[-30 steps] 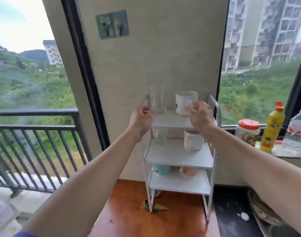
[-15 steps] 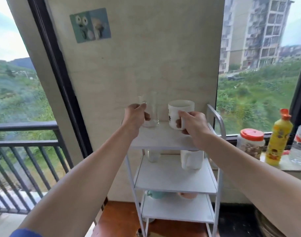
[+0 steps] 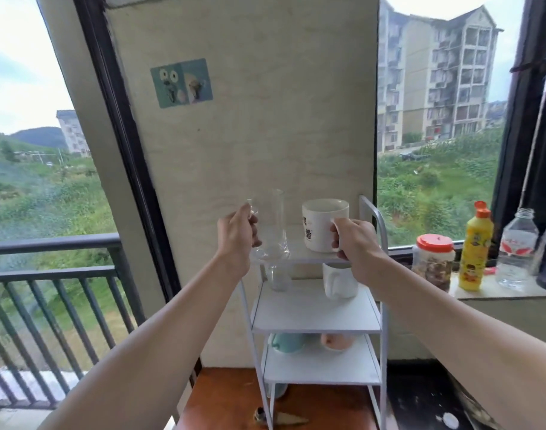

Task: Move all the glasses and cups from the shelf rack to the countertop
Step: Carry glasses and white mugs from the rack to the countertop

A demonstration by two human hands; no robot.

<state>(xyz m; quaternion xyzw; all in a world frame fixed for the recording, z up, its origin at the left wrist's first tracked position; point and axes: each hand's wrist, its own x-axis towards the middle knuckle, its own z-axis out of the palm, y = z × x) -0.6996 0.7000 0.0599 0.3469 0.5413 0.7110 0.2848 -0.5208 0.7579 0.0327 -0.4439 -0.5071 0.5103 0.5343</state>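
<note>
The left hand [image 3: 236,240] curls round a clear glass [image 3: 273,225], hard to see, at the top left edge of the rack [image 3: 315,315]. The right hand [image 3: 355,243] grips the mug [image 3: 319,225] by its handle at the top right. Lower down, a blue cup [image 3: 285,341] and a pink cup [image 3: 335,341] are half hidden under a shelf.

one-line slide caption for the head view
The left hand grips a glass, the right hand a mug by its handle, at the top of the rack; more cups sit below.

My left forearm [image 3: 159,336] and right forearm [image 3: 451,311] are bare all the way to the wrist. My left grip [image 3: 236,235] and right grip [image 3: 355,240] are bare human hands too.
</note>
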